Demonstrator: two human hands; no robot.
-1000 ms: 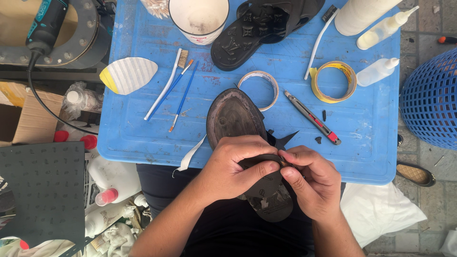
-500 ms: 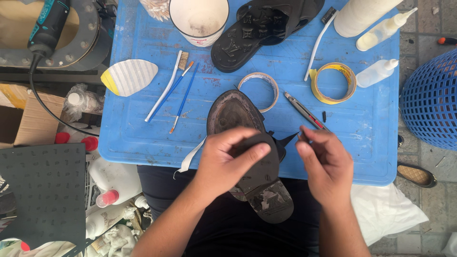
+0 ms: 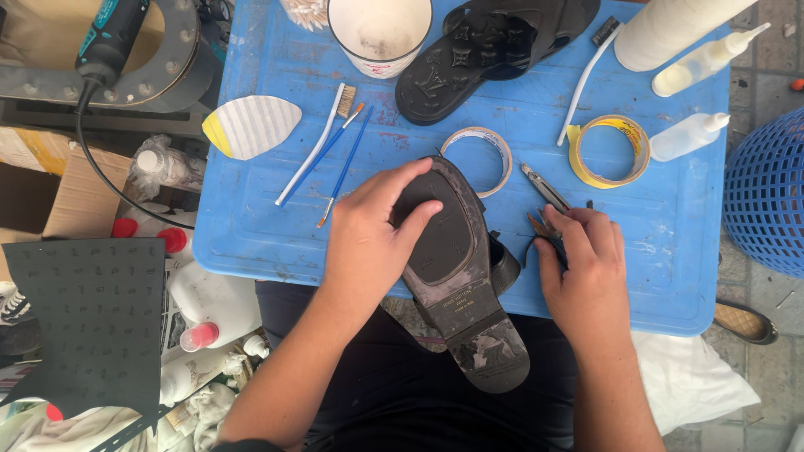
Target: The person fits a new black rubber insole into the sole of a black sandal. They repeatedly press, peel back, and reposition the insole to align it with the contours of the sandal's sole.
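At frame centre, the left hand (image 3: 373, 238) lies spread, fingers pressing the upturned shoe sole (image 3: 452, 268); the right hand (image 3: 582, 268), lower right, pinches a small dark scrap (image 3: 536, 224) beside it.

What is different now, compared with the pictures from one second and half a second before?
The right hand let go of the shoe and moved right, to the knife and black scraps on the blue table. The left hand slid up and now presses flat on the front of the upturned sole. The brushes, tape rolls, bottles and black sandal did not move.
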